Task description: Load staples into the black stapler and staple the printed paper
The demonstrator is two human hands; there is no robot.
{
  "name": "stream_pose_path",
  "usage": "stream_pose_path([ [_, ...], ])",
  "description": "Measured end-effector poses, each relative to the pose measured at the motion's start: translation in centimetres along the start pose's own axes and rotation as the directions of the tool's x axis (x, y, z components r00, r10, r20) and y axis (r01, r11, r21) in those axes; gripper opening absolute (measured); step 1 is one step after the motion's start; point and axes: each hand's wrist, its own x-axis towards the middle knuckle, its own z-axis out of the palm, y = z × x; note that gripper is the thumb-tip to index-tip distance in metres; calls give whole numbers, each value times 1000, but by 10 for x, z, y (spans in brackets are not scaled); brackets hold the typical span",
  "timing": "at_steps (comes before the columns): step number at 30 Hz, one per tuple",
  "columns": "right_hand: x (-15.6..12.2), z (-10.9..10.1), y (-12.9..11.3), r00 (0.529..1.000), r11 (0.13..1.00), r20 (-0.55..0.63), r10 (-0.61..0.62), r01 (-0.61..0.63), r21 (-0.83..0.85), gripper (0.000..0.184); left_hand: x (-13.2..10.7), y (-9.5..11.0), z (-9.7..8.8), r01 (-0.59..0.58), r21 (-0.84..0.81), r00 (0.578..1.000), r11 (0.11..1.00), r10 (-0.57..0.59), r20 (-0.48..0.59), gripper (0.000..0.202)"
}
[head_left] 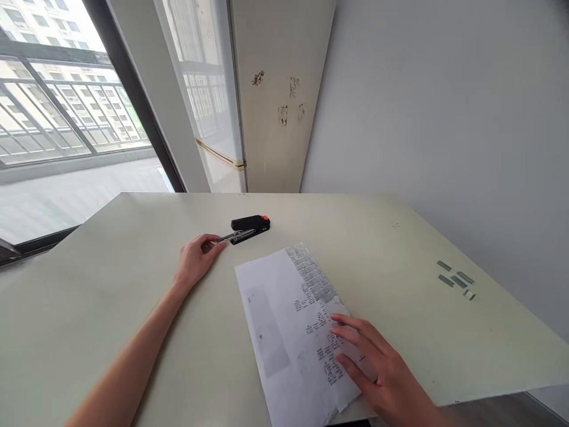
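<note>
A black stapler (251,228) with an orange spot at its rear lies on the far middle of the table, its top lifted from its base. The fingertips of my left hand (198,256) pinch the metal part that sticks out of the stapler's front. Nearer to me lies a stack of printed paper sheets (275,320), with a grid of grey rectangles along its upper right edge. My right hand (376,362) is over the lower right of the sheets, fingers apart and nothing in its grip; whether the fingertips press on the paper is hard to tell.
Several short grey staple strips (457,280) are scattered on the right of the pale table (191,362). Behind the table stands a fridge (275,148), with a window (66,101) to the left and a grey wall (435,118) to the right.
</note>
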Motion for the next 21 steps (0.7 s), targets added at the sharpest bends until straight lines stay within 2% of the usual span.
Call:
stream_pose_path([
  [3, 11, 0, 3, 999, 999, 41, -18, 19, -26, 38, 0, -4, 2, -18, -7, 1000, 1000, 18, -9, 47],
  [7, 24, 14, 5, 975, 977, 173, -142, 166, -134, 49, -2, -9, 4, -42, -21, 999, 999, 41, -13, 44],
  [11, 37, 37, -17, 956, 956, 219, -196, 236, -175, 53, -3, -12, 6, -65, -33, 998, 997, 65, -7, 43],
  [15, 50, 48, -39, 959, 967, 214, -185, 216, -135, 53, -3, -14, 6, -84, -34, 997, 996, 83, -4, 43],
  [21, 60, 55, -30, 987, 993, 145, -70, 83, -86, 57, -3, -13, 8, -100, -14, 995, 995, 101, 22, 42],
])
